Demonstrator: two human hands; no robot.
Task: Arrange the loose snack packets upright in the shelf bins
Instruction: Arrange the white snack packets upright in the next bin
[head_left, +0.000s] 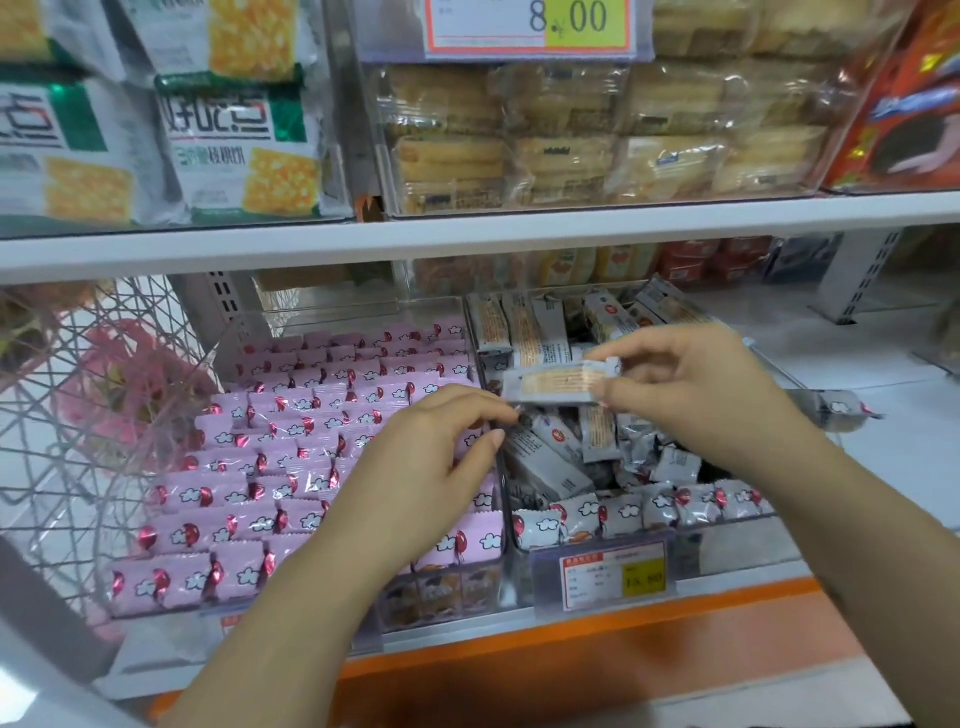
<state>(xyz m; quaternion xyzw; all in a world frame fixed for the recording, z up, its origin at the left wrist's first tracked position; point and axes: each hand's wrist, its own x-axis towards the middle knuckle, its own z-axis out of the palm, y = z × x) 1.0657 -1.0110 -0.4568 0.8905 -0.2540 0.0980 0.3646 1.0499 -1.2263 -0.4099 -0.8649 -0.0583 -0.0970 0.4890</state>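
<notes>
Risk: grey wafer packet topples flat on release, since jumbled packets in right bin leave no clear slot; right hand pinches it crosswise above that bin; left hand loose, gripping nothing, just beside its end.

Headroom above jumbled grey packets; pink packets seemingly wedged tight.

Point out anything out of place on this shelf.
Grey packets in the right bin lie jumbled at all angles, unlike the neat pink packets beside them. One stray packet lies outside the bin on the shelf.
</notes>
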